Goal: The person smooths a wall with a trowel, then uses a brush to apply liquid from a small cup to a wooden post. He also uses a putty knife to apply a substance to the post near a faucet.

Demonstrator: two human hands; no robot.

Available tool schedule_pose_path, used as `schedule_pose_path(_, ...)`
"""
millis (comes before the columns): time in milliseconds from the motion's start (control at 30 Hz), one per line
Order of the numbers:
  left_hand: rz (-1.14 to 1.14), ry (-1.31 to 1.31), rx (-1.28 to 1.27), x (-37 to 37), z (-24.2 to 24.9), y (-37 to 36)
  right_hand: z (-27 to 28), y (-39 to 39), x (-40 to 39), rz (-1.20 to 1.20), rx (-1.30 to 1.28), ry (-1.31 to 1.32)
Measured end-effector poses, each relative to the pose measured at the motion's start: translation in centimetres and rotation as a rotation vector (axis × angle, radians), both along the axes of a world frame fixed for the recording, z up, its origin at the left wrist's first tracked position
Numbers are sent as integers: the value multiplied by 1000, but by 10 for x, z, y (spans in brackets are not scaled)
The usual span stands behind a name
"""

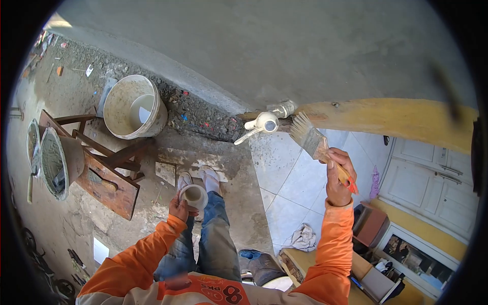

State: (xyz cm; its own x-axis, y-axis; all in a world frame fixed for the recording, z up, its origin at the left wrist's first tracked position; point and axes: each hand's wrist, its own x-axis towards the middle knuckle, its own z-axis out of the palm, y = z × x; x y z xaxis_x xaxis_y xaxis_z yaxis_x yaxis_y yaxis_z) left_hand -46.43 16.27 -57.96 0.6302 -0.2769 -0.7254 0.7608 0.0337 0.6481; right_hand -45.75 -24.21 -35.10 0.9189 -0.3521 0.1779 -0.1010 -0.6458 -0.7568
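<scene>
My right hand is closed round the wooden handle of a wide paintbrush, its red-tipped end sticking out below my fingers. The pale bristles point up and left, beside the cream plastic tap that juts from the wall's lower edge. Lower left, my left hand grips a small white cup by its side, over my feet. Its mouth faces me, and greyish liquid shows inside.
A bare cement wall fills the top, with a yellow band along its edge. Left stand a white bucket of water, a wooden bench with a trowel on it, and a mortar-smeared bucket. White cabinets stand right.
</scene>
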Motion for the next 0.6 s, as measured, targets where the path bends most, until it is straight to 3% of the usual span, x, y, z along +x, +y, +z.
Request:
schedule_pose_path(100, -50, -24, 35, 7, 1, 3, -26, 20, -13, -164, 124, -258)
schedule_pose_path(233, -116, -41, -5, 21, 4, 1, -56, 28, 2, -143, 12, -286)
schedule_pose_path(300, -157, 3, 21, 27, 8, -2, -90, 23, -3, -231, 247, -348)
schedule_pose_path(433, -233, -56, 25, 29, 18, -7, -133, 24, -27, -286, 334, -329)
schedule_pose_path(600, -290, -74, 97, 21, 21, -16, -78, 22, -22, -356, 241, -503)
